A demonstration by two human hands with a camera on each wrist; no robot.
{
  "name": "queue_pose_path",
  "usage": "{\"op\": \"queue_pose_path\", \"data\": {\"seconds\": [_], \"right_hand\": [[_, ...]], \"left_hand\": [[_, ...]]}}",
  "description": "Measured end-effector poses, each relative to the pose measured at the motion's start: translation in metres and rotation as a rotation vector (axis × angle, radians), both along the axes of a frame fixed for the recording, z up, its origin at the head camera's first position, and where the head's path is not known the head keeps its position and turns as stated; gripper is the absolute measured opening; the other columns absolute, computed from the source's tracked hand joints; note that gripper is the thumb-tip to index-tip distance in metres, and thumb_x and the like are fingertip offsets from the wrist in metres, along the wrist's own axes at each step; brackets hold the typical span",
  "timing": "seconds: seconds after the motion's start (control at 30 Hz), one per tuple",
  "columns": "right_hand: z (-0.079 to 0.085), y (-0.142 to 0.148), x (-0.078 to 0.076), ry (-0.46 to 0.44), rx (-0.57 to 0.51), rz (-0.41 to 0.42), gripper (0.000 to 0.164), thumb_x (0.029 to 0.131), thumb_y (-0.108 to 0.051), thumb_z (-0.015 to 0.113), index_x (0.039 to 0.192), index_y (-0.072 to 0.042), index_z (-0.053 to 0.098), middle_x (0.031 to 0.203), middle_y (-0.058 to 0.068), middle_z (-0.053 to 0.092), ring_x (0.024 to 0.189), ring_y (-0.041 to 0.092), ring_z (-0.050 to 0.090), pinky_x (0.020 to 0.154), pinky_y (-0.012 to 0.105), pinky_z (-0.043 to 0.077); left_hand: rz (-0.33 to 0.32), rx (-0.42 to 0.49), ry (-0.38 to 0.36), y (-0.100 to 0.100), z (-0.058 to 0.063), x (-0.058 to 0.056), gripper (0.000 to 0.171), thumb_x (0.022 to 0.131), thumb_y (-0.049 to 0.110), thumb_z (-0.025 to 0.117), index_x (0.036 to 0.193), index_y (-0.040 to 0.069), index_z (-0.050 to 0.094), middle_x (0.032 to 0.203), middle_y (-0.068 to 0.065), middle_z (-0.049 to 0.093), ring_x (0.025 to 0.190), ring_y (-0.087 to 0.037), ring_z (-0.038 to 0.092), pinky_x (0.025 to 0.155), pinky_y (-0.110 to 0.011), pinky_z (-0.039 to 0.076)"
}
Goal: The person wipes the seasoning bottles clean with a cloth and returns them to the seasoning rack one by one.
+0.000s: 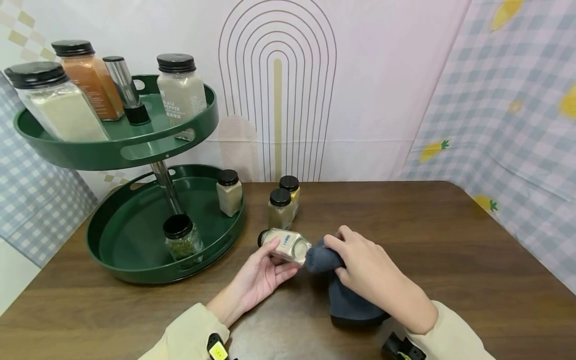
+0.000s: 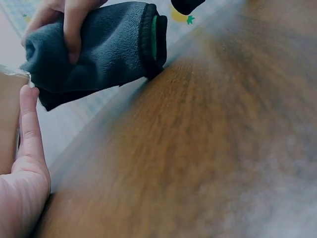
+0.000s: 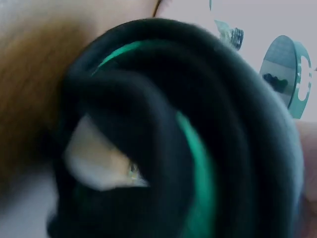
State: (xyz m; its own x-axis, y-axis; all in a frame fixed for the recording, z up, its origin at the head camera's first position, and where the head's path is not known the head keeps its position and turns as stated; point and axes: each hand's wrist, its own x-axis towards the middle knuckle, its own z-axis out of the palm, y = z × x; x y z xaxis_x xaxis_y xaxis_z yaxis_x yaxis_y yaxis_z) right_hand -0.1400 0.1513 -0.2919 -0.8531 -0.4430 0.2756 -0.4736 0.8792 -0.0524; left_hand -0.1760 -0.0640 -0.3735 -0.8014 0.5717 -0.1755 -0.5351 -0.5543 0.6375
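My left hand (image 1: 263,277) grips a small square glass spice jar (image 1: 288,245) with a pale powder, tipped on its side, its black lid to the left and its base toward the right hand. In my right hand (image 1: 371,262) is a folded dark blue-grey cloth (image 1: 325,257), its bunched end right at the jar's base and the rest hanging down toward the table. The left wrist view shows the cloth (image 2: 94,47) close by the left fingertips. Folds of the cloth (image 3: 257,134) with a green trim fill most of the right wrist view.
A two-tier green tray stand (image 1: 166,272) occupies the left, with large jars on top and small jars below, one with green flakes (image 1: 184,245). Two small black-lidded jars (image 1: 280,212) stand behind the left hand on the wooden table (image 1: 450,240). Fabric backdrops (image 1: 373,90) hang behind.
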Motion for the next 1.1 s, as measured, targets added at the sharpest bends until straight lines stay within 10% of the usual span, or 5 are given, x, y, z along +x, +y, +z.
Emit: {"op": "queue_pose_path", "data": {"seconds": [0.23, 0.4, 0.57, 1.1], "right_hand": [[0.012, 0.011, -0.002, 0.091, -0.100, -0.097, 0.039, 0.070, 0.001, 0.069, 0.105, -0.016, 0.062, 0.095, 0.003, 0.056, 0.087, 0.023, 0.056, 0.053, 0.041, 0.047], [0.015, 0.007, -0.001, 0.196, -0.292, 0.130, 0.048, 0.069, 0.004, 0.071, 0.111, -0.014, 0.059, 0.109, 0.001, 0.058, 0.101, 0.019, 0.057, 0.078, 0.042, 0.051], [0.006, -0.003, 0.003, 0.224, -0.242, 0.342, 0.045, 0.071, 0.000, 0.073, 0.111, -0.015, 0.060, 0.111, 0.002, 0.054, 0.097, 0.015, 0.056, 0.076, 0.034, 0.053], [0.004, 0.000, -0.001, 0.236, -0.139, 0.319, 0.036, 0.065, 0.007, 0.070, 0.089, -0.017, 0.058, 0.097, 0.002, 0.050, 0.082, 0.013, 0.049, 0.056, 0.025, 0.046]], "left_hand": [[-0.011, 0.015, 0.018, 0.000, -0.002, 0.001, 0.043, 0.098, 0.033, 0.041, 0.128, 0.005, 0.028, 0.104, -0.006, 0.062, 0.088, -0.017, 0.065, 0.082, -0.026, 0.052], [-0.044, -0.007, 0.081, 0.000, -0.003, 0.002, 0.038, 0.100, 0.030, 0.039, 0.128, 0.006, 0.032, 0.106, -0.005, 0.063, 0.093, -0.019, 0.064, 0.086, -0.029, 0.051], [-0.056, -0.051, 0.115, 0.000, -0.004, 0.002, 0.035, 0.100, 0.032, 0.039, 0.124, 0.008, 0.042, 0.105, -0.003, 0.066, 0.092, -0.017, 0.065, 0.086, -0.028, 0.051], [-0.047, -0.044, 0.086, 0.000, -0.002, 0.002, 0.031, 0.100, 0.033, 0.035, 0.117, 0.007, 0.040, 0.091, -0.002, 0.066, 0.080, -0.014, 0.067, 0.075, -0.024, 0.053]]}}
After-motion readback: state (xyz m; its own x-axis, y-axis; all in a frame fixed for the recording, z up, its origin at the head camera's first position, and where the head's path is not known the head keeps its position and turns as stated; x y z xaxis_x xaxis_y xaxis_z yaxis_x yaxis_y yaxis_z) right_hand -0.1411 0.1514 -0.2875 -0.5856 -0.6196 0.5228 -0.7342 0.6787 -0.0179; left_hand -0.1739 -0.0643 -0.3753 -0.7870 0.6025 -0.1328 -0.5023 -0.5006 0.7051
